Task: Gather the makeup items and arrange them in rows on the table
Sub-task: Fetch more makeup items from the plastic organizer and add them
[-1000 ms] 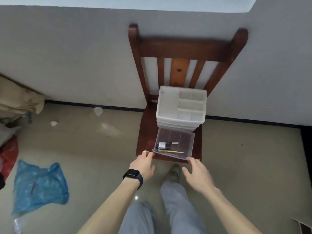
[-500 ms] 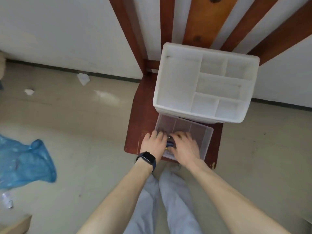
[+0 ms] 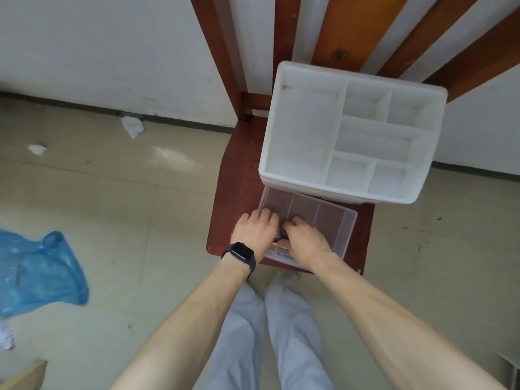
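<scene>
Peeking out between the left hand [image 3: 254, 230] and right hand [image 3: 305, 240], the makeup items [image 3: 280, 238] lie in the front left corner of the clear drawer [image 3: 329, 218]. Both hands curl fingers over them; whether either grips one cannot be told. The drawer juts from a white organizer [image 3: 298, 130] on the chair [image 3: 239, 178].

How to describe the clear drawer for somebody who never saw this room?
A wooden chair against the wall carries a white organizer on its seat. The clear drawer juts from the organizer's base toward the viewer. Unlike the opaque compartments above, it is see-through, with the left hand and right hand inside.
</scene>
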Tool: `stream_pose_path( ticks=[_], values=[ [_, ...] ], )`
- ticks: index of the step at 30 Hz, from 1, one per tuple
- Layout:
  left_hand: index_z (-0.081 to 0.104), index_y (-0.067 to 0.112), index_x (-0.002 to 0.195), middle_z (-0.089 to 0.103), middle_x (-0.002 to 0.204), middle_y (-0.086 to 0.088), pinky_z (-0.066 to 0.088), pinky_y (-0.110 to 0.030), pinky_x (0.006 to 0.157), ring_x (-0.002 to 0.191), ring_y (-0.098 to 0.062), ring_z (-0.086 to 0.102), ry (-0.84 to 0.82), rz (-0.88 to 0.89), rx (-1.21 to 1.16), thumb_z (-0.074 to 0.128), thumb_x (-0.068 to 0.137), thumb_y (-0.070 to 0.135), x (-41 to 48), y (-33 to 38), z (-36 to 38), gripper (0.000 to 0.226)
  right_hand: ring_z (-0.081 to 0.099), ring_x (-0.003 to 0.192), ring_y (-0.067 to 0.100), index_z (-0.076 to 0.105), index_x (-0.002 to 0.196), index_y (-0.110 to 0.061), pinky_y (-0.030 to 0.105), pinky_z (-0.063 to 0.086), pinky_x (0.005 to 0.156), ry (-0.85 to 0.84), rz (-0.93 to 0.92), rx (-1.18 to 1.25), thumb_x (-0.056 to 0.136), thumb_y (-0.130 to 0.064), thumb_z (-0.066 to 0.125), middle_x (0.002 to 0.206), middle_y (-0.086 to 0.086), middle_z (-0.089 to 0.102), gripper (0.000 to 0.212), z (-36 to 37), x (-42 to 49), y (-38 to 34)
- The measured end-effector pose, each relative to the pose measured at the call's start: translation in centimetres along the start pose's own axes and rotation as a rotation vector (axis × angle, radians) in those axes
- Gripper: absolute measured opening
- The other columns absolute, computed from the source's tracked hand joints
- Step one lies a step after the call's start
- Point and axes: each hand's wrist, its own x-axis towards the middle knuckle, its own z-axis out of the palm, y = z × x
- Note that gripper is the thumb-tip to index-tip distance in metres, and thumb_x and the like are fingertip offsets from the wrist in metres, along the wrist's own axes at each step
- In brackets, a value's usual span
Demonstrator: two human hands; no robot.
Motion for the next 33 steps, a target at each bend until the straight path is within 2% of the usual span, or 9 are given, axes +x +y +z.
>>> stream_pose_path(
  ticks=[2,4,11,16,21,23,27,30,33],
  values=[
    [0.055,0.016,0.123,0.06,0.118,-0.006,0.046,-0.037,0.077,0.103,-0.027,0.06,-0.128,-0.033,-0.136,0.061,0.092,0.026,-0.1,-0.5,-0.1,0.033,0.059,0.113,0.037,0.061,0.129,-0.016,0.042,0.05,0.089,0.022,0.031,0.017,0.1,-0.036,0.059,0.123,0.011,0.055,0.035,-0.8,-0.6,0.6],
    [0.05,0.018,0.129,0.056,0.122,-0.006,0.046,-0.038,0.078,0.106,-0.029,0.058,-0.138,-0.122,-0.33,0.059,0.094,0.038,-0.7,-1.2,-1.0,0.041,0.061,0.109,0.039,0.061,0.128,-0.015,0.042,0.05,0.087,0.049,0.085,0.056,0.103,-0.035,0.054,0.123,0.013,0.055,0.033,-1.8,-1.9,1.5],
    [0.051,0.026,0.127,0.054,0.123,0.0,0.044,-0.032,0.07,0.104,-0.028,0.061,-0.133,-0.37,-0.643,0.064,0.087,0.047,-5.1,-3.2,-7.5,0.047,0.067,0.098,0.038,0.059,0.114,-0.007,0.04,0.052,0.082,0.07,0.261,0.36,0.108,-0.028,0.042,0.105,0.017,0.068,0.028,-6.8,-10.5,1.5],
    [0.057,0.032,0.116,0.059,0.114,0.006,0.049,-0.029,0.08,0.101,-0.019,0.061,-0.121,-0.49,-0.903,0.071,0.078,0.05,-9.7,-4.6,-15.1,0.044,0.068,0.07,0.018,0.055,0.106,-0.016,0.044,0.058,0.083,0.147,0.289,0.702,0.109,-0.024,0.038,0.097,0.005,0.07,0.019,-10.4,-19.1,-2.7],
    [0.069,0.033,0.097,0.07,0.098,0.017,0.049,-0.022,0.084,0.097,-0.004,0.065,0.045,-0.56,-1.325,0.083,0.069,0.048,-15.0,-6.9,-23.8,0.034,0.059,0.06,0.009,0.058,0.124,-0.015,0.028,0.054,0.06,0.214,0.217,1.148,0.11,-0.021,0.04,0.097,0.004,0.072,0.023,-16.5,-26.1,-9.0],
    [0.069,0.03,0.098,0.072,0.096,0.017,0.051,-0.02,0.085,0.095,-0.002,0.067,0.106,-0.546,-1.388,0.085,0.068,0.046,-17.1,-8.6,-27.1,0.037,0.063,0.061,0.014,0.059,0.122,-0.012,0.03,0.055,0.06,0.235,0.17,1.333,0.11,-0.017,0.042,0.093,0.008,0.074,0.022,-19.3,-27.6,-11.9],
    [0.069,0.02,0.097,0.075,0.088,0.013,0.051,-0.013,0.071,0.087,-0.005,0.07,0.316,-0.517,-1.505,0.089,0.07,0.032,-21.3,-11.6,-33.3,0.036,0.064,0.057,0.019,0.06,0.112,-0.009,0.029,0.058,0.055,0.186,0.035,1.611,0.109,-0.017,0.04,0.077,0.009,0.074,0.021,-25.4,-29.5,-17.9],
    [0.069,0.013,0.102,0.075,0.09,0.009,0.052,-0.015,0.068,0.081,-0.006,0.07,0.476,-0.521,-1.637,0.087,0.075,0.027,-25.3,-12.9,-36.9,0.035,0.061,0.054,0.017,0.06,0.11,-0.006,0.026,0.055,0.049,0.073,-0.088,1.665,0.109,-0.018,0.037,0.071,0.009,0.07,0.026,-29.2,-30.0,-21.7],
    [0.072,0.013,0.107,0.074,0.097,0.007,0.057,-0.026,0.084,0.086,-0.011,0.069,0.611,-0.563,-1.724,0.083,0.08,0.031,-29.8,-13.1,-38.8,0.035,0.059,0.052,0.014,0.057,0.12,-0.002,0.024,0.05,0.047,-0.046,-0.213,1.547,0.105,-0.017,0.035,0.074,0.007,0.069,0.031,-31.4,-29.7,-24.8]
  ],
)
